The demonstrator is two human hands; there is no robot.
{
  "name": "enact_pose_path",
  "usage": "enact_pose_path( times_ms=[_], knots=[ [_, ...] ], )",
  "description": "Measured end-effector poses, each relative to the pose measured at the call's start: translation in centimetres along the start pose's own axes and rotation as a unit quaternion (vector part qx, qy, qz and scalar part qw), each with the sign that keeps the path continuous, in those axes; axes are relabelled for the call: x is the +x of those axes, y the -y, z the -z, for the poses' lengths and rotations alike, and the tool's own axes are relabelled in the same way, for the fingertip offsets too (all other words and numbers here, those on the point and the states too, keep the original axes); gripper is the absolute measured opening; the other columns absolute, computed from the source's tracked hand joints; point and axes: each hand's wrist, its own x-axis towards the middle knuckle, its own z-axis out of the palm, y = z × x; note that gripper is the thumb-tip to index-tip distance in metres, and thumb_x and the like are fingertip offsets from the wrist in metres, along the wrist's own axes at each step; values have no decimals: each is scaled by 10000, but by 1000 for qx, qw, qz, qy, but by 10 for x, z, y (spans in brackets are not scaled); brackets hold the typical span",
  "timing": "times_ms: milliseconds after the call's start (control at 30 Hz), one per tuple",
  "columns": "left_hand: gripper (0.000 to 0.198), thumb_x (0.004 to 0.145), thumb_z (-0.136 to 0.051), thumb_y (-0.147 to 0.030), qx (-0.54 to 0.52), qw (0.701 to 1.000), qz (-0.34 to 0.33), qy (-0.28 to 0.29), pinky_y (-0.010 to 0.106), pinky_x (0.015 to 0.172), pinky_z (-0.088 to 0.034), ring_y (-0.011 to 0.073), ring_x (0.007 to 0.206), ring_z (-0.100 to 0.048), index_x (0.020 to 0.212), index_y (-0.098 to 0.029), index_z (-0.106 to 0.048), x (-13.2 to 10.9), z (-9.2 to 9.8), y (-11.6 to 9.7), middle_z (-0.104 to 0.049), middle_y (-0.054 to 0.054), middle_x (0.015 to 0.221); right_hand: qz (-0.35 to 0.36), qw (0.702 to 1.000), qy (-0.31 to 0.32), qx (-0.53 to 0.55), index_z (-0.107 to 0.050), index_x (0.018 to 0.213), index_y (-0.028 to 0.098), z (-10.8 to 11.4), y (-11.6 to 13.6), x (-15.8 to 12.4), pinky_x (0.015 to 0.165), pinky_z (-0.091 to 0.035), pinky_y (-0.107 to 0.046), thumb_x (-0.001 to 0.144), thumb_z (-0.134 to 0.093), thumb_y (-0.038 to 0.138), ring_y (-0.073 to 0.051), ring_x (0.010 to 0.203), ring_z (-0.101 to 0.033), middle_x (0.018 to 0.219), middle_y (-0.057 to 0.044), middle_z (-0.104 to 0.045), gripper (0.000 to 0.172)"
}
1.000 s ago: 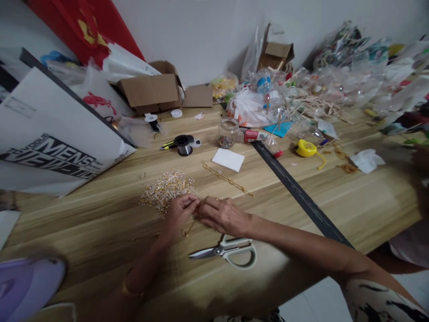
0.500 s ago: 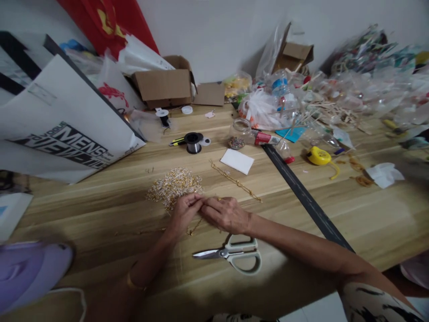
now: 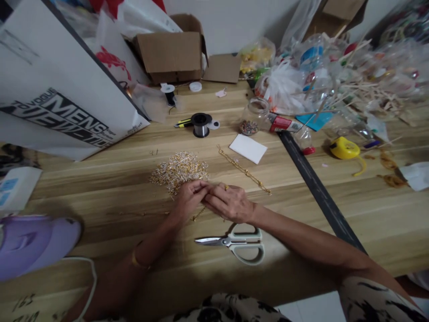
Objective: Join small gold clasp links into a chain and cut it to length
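The left hand and right hand meet over the table, fingertips touching. The left thumb and fingers are nearly closed in a pinch; the right fingers curl inward, almost closed too. What either pinch has hold of is hidden or too small to tell. A gold chain shows just below the meeting fingers, its upper end covered by them.

The bead pile lies right behind the left hand, which hides part of its near edge. Scissors lie just on the near side of the right hand, blades pointing left. Beyond the right hand is a second chain, then a white card and a jar. A dark ruler slants past on the right, near a tape measure. Farther back stand a wire spool and a carton; an iron sits well to the left.
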Motion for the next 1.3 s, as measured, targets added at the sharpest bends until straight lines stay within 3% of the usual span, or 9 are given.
enact_pose_path(
  times_ms=[233, 400, 533, 733, 1033, 1300],
  knots=[
    [150, 671, -665, -282, 12, 1000, -12, -5, 222, 618, -449, 138, 635, -580, 657, -133, -648, -2, -1, -1, -658, 16, 651, 21, 999, -19, -14, -610, 970, 153, 5, 1, 3, 554, -348, -280, 916, -429, 139, -163, 713, -505, 842, -66, -620, 189],
    [181, 672, -665, -318, -11, 1000, 8, 8, 213, 582, -438, 118, 590, -556, 682, -140, -636, -2, 2, -2, -623, -6, 618, -72, 992, -57, 82, -622, 922, 160, 2, 0, 0, 606, -386, -260, 904, -498, 233, -147, 720, -527, 807, -54, -613, 146],
    [226, 682, -667, -357, -9, 999, 16, 44, 212, 560, -441, 108, 552, -542, 686, -133, -641, -3, 6, -6, -600, -9, 569, -161, 961, -70, 214, -624, 886, 158, 0, -4, -2, 636, -422, -244, 889, -527, 249, -131, 702, -544, 787, -51, -608, 133],
    [230, 627, -727, -294, -16, 996, 40, 80, 219, 592, -464, 116, 599, -575, 769, -121, -676, -2, 11, -8, -659, 14, 649, -221, 897, -110, 368, -621, 848, 156, 2, -8, 1, 658, -439, -259, 891, -517, 243, -145, 731, -551, 771, -54, -600, 143],
    [202, 589, -750, -245, 33, 994, 55, 83, 211, 590, -443, 115, 601, -589, 737, -123, -687, -1, 11, -6, -685, 16, 664, -275, 859, -96, 420, -599, 787, 145, -1, -10, 0, 619, -388, -255, 875, -533, 261, -134, 674, -498, 719, -26, -537, 160],
    [125, 611, -709, -223, 79, 995, 4, 65, 204, 566, -421, 108, 574, -570, 672, -124, -662, -1, 9, -2, -657, 6, 617, -304, 824, -75, 472, -526, 742, 148, 0, -11, 1, 594, -356, -232, 880, -508, 301, -114, 645, -453, 692, 2, -490, 207]
  ],
)
